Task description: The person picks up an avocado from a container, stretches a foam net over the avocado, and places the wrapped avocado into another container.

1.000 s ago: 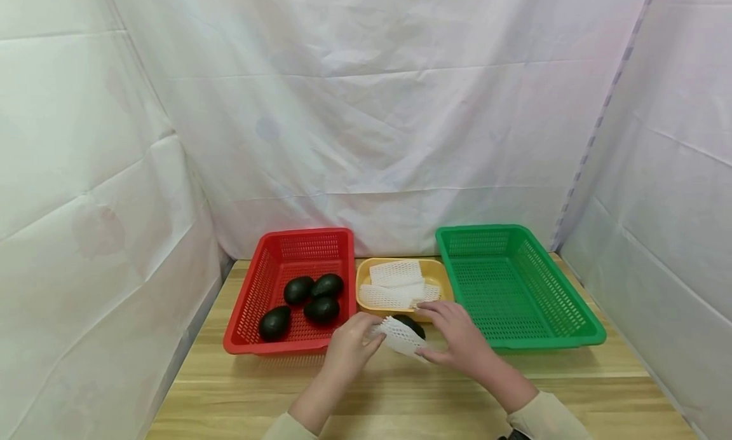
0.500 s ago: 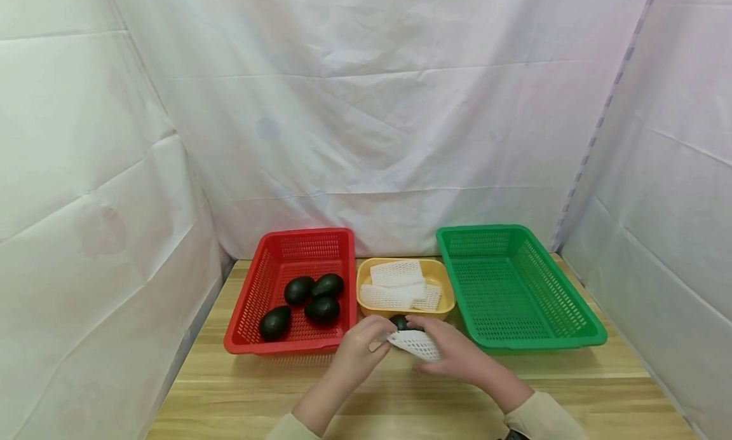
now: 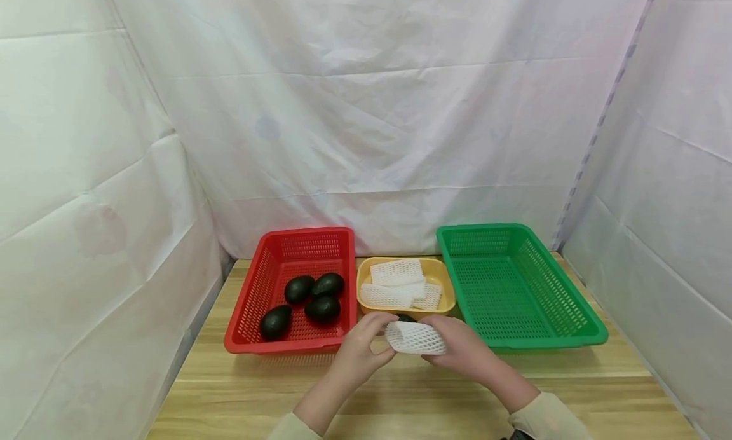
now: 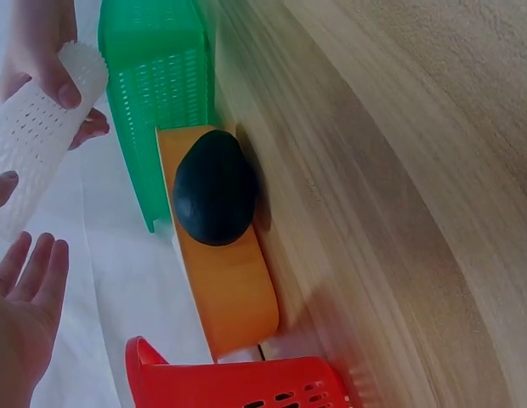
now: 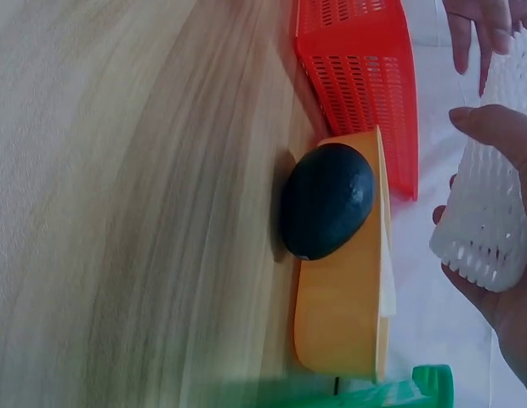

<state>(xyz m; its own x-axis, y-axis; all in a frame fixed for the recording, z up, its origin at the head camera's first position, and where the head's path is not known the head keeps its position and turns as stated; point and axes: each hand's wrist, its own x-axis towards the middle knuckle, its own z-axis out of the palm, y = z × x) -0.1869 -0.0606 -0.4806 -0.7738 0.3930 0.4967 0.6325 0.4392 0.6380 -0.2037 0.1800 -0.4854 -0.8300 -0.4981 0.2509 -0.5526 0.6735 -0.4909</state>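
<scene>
A right hand (image 3: 462,346) grips a white mesh sleeve (image 3: 422,339), thumb opposing fingers, a hold that seems to keep the tube rounded. The left hand (image 3: 361,350), fingers extended, is at its nine-o'clock mouth. At twelve, an avocado (image 4: 214,191) rests beside the yellow tray (image 4: 234,297), probably leaving both hands free.

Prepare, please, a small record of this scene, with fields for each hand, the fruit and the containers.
left hand: at the open end of the white net sleeve; grip unclear
right hand: holds the other end
avocados in basket: four
loose avocado: on the table, before the yellow box
red basket: left of the box
box contents: spare net sleeves
green basket: right of the box
</scene>
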